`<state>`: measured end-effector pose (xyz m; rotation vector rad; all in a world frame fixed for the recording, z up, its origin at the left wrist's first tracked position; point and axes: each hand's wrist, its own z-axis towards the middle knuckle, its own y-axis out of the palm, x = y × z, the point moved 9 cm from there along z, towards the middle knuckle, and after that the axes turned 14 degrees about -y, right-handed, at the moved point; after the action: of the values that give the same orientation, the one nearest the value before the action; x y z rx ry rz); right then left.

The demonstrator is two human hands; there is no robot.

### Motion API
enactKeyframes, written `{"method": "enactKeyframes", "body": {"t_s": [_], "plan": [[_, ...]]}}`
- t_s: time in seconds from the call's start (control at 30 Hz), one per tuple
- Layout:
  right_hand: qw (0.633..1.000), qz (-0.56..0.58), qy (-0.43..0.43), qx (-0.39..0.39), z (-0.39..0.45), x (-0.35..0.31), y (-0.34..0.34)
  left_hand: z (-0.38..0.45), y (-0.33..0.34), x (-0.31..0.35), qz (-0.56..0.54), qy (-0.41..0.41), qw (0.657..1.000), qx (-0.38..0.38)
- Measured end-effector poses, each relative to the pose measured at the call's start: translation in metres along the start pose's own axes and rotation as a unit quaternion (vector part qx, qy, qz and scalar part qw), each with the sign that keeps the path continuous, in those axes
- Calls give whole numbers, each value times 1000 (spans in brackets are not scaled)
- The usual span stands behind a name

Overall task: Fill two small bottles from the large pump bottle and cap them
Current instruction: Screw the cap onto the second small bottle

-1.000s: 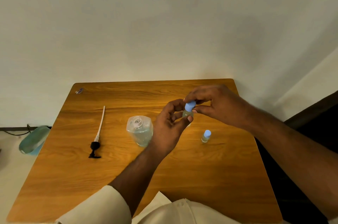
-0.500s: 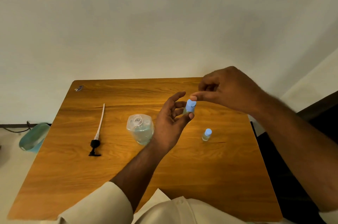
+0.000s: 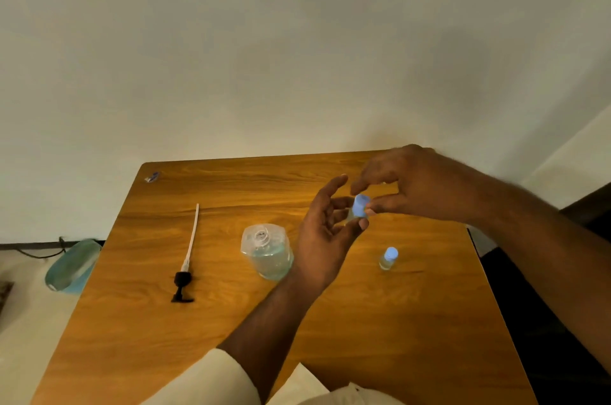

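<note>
Head view: the left hand (image 3: 325, 239) holds a small bottle (image 3: 351, 216) above the tabletop (image 3: 363, 322), its grip closed on the bottle body between thumb and fingers. The right hand (image 3: 420, 186) pinches the blue cap (image 3: 360, 205) on that bottle, grip closed on the cap between thumb and forefinger. A second small bottle (image 3: 387, 258), capped blue, stands upright on the tabletop near the right side. The large bottle (image 3: 267, 250), neck open, stands just left of the left wrist; its pump (image 3: 186, 264) lies flat, well apart to the left.

Handling, by judgement: the small bottle appears light, clear, rigid plastic, possibly slick if wetted. Hold it low on the body, upright, to avoid spilling. Take the cap by its sides and turn with light force; excess squeeze could tilt the bottle.
</note>
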<state>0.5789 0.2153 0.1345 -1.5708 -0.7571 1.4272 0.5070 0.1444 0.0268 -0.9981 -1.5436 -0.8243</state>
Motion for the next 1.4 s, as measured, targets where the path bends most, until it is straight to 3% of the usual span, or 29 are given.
{"method": "enactKeyframes", "body": {"t_s": [0.07, 0.13, 0.17, 0.23, 0.37, 0.43, 0.53, 0.73, 0.8, 0.87, 0.97, 1.07, 1.2, 1.4], "plan": [[995, -91, 13, -49, 4, 3, 10, 0, 1, 2, -4, 4, 1000, -3], [968, -251, 9, 27, 9, 3, 0, 1, 4, 2, 6, 3, 1000, -2], [960, -268, 12, 77, 9, 2, -7, 2, 5, 2, 5, 0, 1000, 1], [962, -235, 2, 137, 6, 2, -17, 3, 4, 1, -2, 3, 1000, 3], [996, -78, -12, -44, 8, 10, 13, 4, 4, 0, -21, 10, 1000, -7], [992, -86, -25, -85, 9, 10, 26, 4, 4, -1, -28, 9, 999, -13], [990, -117, -28, -72, 11, 11, 25, 3, 7, -3, -28, 4, 999, -32], [946, -320, 36, -38, 7, 13, 5, 6, 2, 5, 14, 18, 1000, -3], [960, -280, -8, -24, 7, 7, 3, 8, 2, 8, 22, 19, 999, -18], [969, -227, -66, -69, 9, 1, 11, 9, 7, 11, 18, 13, 998, -56], [948, -256, -128, -141, 12, -2, 25, 10, 14, 13, 23, 4, 995, -100], [935, -280, -143, -164, 14, 2, 34, 13, 15, 11, 46, 2, 992, -117], [927, -291, -126, -198, 18, 12, 44, 16, 17, 7, 54, 14, 990, -127], [974, -191, -18, -119, 8, 38, 62, 13, 18, -28, 61, 35, 996, -60]]}}
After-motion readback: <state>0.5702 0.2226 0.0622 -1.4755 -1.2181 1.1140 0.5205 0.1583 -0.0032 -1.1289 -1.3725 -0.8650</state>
